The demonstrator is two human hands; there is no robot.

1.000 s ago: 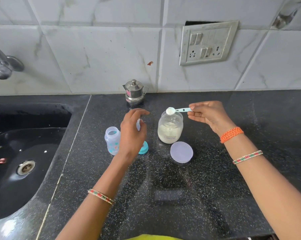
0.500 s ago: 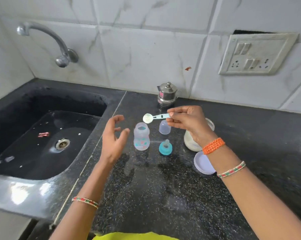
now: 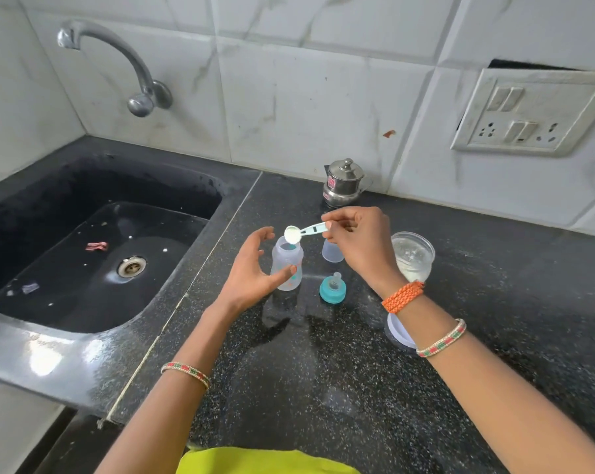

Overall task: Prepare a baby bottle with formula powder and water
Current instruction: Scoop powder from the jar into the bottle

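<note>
While the lid [image 3: 397,331] lay nearest on the counter [image 3: 323,388], partly under the right wrist, the scoop [image 3: 304,231] had come across from above the jar [image 3: 413,256] and now hung heaped with powder over the bottle's [image 3: 286,265] open mouth. A second earlier it was still above the jar, so loading was done and tipping looked next. The left hand [image 3: 251,273], which had been held apart, had closed in: thumb against the bottle's side, fingers curved near its neck, not fully wrapped. The right hand [image 3: 356,242] pinched the scoop's handle between thumb and fingertips. Beside the bottle stood the teal nipple ring [image 3: 332,291] and clear cap [image 3: 332,251]. Farther back, by the wall, sat a steel pot [image 3: 344,183]; the sink [image 3: 94,254] lay off the counter's left edge.
</note>
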